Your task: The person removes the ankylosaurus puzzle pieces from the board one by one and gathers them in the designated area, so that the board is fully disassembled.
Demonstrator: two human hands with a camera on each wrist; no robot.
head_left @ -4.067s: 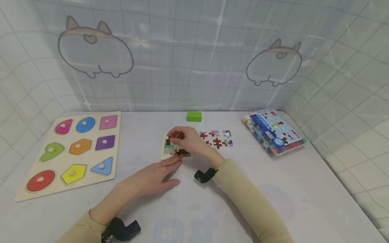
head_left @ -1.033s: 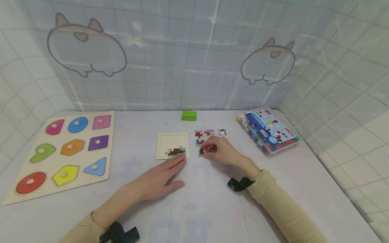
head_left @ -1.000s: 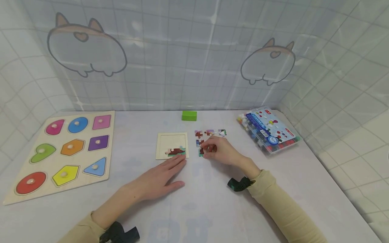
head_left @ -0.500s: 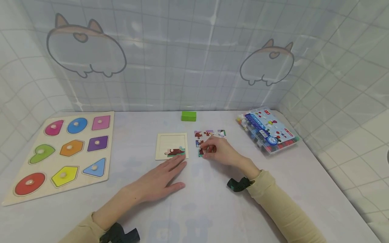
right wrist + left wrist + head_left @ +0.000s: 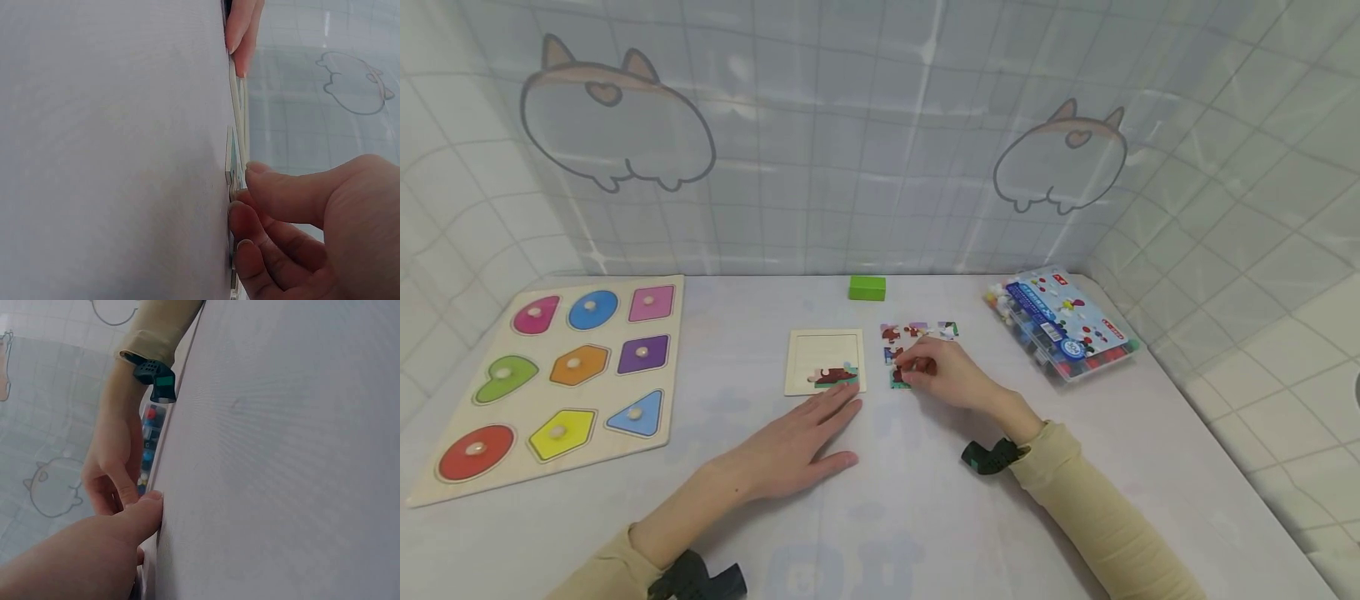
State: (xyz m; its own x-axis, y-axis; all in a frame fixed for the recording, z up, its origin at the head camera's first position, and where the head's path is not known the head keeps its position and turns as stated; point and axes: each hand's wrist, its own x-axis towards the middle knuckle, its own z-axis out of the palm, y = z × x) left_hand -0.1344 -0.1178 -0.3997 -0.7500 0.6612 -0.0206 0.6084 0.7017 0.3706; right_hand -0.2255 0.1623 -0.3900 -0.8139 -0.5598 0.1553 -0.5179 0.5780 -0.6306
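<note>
A square wooden puzzle board (image 5: 801, 340) lies mid-table, with a brown and green section of jigsaw (image 5: 835, 377) in its lower right part. My left hand (image 5: 793, 437) lies flat with straight fingers, the fingertips resting on the board's near right corner. To the right of the board, my right hand (image 5: 951, 375) is over the loose pieces, its thumb and curled fingers pinching a dark red and green jigsaw piece (image 5: 898, 379) at the table surface. Loose jigsaw pieces (image 5: 917, 329) lie beyond it; others are hidden beneath the right hand.
A large wooden shape board (image 5: 681, 325) with several knobbed coloured shapes takes up the left side. One green block (image 5: 867, 288) sits at the back edge. A clear plastic case (image 5: 1071, 325) of coloured beads or pegs stands at the back right. Curtain-like walls enclose the table.
Over four seconds, my right hand has moved from the board to the loose pieces at its right, and fewer pieces lie in the board. Both hands have stayed almost still this last second.
</note>
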